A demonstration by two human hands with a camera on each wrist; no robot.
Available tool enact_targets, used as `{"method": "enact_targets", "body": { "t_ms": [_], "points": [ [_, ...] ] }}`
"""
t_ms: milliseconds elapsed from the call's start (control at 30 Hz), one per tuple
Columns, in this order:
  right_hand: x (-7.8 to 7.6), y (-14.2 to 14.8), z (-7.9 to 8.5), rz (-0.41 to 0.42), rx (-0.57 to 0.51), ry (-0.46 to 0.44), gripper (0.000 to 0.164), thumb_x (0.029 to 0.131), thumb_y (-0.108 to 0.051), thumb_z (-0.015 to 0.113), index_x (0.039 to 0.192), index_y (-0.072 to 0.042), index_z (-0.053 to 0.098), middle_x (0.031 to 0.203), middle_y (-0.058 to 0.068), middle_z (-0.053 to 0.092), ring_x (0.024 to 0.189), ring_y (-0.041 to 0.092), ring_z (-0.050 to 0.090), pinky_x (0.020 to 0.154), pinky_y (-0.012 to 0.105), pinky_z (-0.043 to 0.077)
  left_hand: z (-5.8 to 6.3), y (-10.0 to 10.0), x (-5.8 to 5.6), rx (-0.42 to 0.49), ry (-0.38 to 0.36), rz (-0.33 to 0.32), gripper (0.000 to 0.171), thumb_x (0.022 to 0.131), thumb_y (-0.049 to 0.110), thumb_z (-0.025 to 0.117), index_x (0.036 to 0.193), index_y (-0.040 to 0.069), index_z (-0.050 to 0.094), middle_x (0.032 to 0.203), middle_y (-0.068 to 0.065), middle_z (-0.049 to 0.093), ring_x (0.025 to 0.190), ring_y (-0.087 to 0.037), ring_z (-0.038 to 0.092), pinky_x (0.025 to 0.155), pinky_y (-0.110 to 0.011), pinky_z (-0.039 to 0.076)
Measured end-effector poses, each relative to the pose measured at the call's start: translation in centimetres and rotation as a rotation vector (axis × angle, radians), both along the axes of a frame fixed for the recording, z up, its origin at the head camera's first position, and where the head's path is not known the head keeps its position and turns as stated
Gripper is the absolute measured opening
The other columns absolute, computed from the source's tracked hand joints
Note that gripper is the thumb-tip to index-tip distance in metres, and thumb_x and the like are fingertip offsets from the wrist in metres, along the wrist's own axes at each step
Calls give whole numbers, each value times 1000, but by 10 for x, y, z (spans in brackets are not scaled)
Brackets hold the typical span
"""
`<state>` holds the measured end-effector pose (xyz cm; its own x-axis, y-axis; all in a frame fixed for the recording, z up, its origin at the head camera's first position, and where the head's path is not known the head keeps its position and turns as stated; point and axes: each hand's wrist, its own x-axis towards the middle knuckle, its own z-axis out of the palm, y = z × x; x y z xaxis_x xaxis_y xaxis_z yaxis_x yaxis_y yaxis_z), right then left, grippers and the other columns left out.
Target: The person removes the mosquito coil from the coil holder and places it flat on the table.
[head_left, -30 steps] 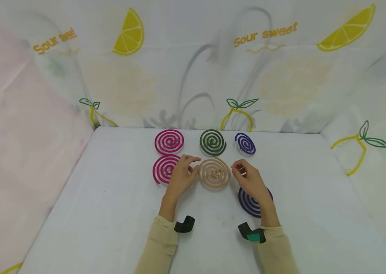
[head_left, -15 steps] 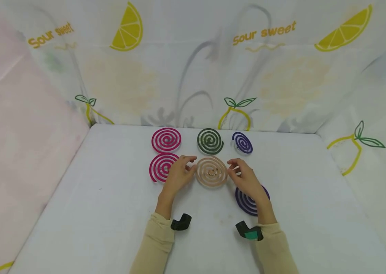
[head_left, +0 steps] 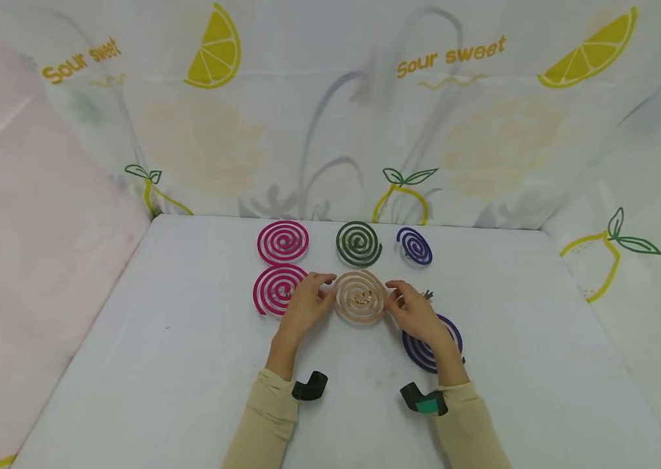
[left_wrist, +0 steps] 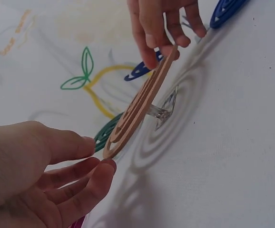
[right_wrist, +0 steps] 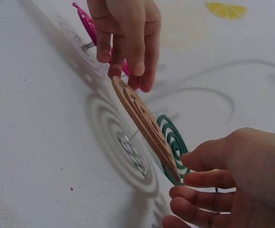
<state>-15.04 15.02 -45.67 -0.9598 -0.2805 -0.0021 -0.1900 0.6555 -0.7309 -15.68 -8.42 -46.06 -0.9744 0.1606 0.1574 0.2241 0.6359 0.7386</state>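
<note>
The left hand (head_left: 305, 305) and right hand (head_left: 420, 318), fingers loosely parted, flank the tan spiral (right_wrist: 146, 127) at its edges; neither grips it.

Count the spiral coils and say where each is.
6. Back row, left to right: pink coil, green coil, small blue coil. Nearer: second pink coil, partly behind the left hand; tan coil, between left hand and right hand; larger blue coil, partly behind the right forearm.
</note>
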Motion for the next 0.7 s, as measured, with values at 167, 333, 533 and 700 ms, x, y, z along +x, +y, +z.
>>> {"method": "enact_targets", "body": {
  "t_ms": [167,333,533,700],
  "points": [
    [0,2,0,-6,18,-3,39,93,-15,54,127,4,51,99,14,59,88,24,60,69,28,48,0,1,0,28,-20,-7,29,88,9,63,116,3,65,107,-14,65,84,-23,65,76,-37,53],
    [0,2,0,4,24,-30,37,95,-15,51,127,1,52,100,13,60,91,24,60,70,30,48,-2,2,0,43,-37,1,28,88,8,63,116,4,65,107,-13,65,84,-23,67,75,-35,55],
    [0,3,1,5,14,-22,38,95,-15,51,129,3,51,101,13,60,93,26,60,71,30,48,-3,3,1,52,-18,-1,28,87,7,64,115,3,66,106,-13,65,82,-22,67,74,-35,55],
    [0,4,1,9,5,-5,36,95,-13,51,128,3,53,100,14,60,92,27,61,69,27,48,-1,4,0,67,-10,-18,28,87,5,64,115,2,66,106,-14,65,82,-23,67,74,-35,54]
  ]
}}
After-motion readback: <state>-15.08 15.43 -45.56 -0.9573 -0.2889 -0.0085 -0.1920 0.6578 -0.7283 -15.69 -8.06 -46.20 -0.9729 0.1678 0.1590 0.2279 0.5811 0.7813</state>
